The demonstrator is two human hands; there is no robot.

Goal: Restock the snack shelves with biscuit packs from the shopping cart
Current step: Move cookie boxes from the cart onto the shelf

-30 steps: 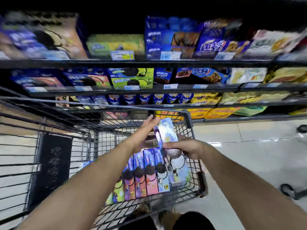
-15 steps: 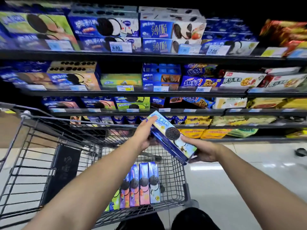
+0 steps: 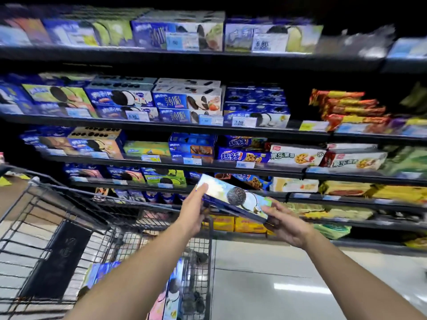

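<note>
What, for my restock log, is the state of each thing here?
Blue rectangular cardboard biscuit box: out of the cart, tilted, held at both ends.
Left hand: grips the box's left end.
Right hand: holds the box's right end.
Black wire shopping cart: more biscuit boxes standing inside.
Dark store shelves: stocked with packs.

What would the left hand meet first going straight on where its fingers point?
The left hand grips one end of the biscuit pack. Past that, probably the shelf holding the green cookie box; depth is unclear.
</note>
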